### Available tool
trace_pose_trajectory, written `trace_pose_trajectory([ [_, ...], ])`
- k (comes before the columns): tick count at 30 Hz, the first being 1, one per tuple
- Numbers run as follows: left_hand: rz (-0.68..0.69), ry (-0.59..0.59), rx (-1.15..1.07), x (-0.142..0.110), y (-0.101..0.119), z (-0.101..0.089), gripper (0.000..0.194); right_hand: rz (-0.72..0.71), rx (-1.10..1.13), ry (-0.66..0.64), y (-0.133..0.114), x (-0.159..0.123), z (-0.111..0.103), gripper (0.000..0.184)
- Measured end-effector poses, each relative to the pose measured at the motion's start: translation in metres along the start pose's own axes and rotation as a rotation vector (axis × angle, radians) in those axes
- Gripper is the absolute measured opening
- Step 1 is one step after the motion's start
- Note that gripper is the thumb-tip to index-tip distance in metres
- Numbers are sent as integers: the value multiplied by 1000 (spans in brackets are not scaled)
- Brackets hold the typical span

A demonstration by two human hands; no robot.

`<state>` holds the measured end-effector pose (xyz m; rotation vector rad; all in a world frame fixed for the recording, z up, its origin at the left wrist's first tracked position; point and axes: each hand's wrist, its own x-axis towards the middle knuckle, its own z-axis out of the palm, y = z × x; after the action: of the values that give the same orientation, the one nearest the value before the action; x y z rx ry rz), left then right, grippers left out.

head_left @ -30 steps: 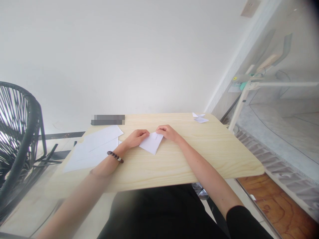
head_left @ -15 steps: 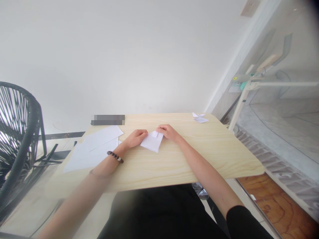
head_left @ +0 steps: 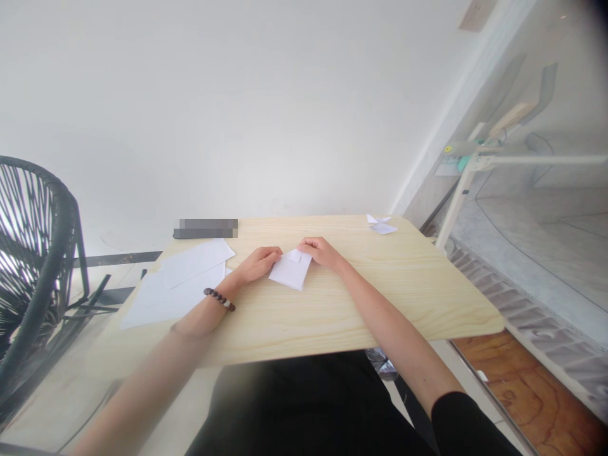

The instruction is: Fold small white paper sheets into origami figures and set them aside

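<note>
A folded piece of white paper (head_left: 291,273) is held between my two hands over the middle of the table. My left hand (head_left: 260,263) pinches its left upper corner between thumb and fingers; a dark beaded bracelet is on that wrist. At the upper right edge, my right hand (head_left: 322,251) grips the paper with thumb and bent forefinger. A small folded flap shows near the top edge, between the hands. How the layers lie under the fingers is hidden.
Several white paper sheets (head_left: 190,278) overlap at the left of the wooden table (head_left: 380,304). A dark blurred-out object (head_left: 206,229) lies at the back left. A folded paper piece (head_left: 382,228) rests at the back right. A woven chair (head_left: 61,209) stands left.
The folded paper has shifted very slightly between my hands. Both hands stay almost in the same place.
</note>
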<state>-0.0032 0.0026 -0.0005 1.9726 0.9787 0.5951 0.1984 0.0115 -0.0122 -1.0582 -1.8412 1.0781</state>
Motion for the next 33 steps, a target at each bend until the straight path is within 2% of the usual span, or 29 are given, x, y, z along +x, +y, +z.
trace_pose_trajectory([
  [10, -6, 18, 18, 0, 2, 0, 23, 1, 9, 14, 1, 1, 0, 25],
  [13, 20, 73, -21, 0, 2, 1, 20, -5, 15, 33, 1, 1, 0, 24],
  [17, 125, 155, -68, 2, 0, 1, 24, -19, 30, 62, 1, 2, -1, 23],
  [23, 146, 105, -44, 1, -4, 1, 23, -10, 25, 93, 2, 2, -1, 23],
  [33, 166, 144, -44, 2, -6, 0, 22, -2, 26, 106, 3, 3, -2, 24],
])
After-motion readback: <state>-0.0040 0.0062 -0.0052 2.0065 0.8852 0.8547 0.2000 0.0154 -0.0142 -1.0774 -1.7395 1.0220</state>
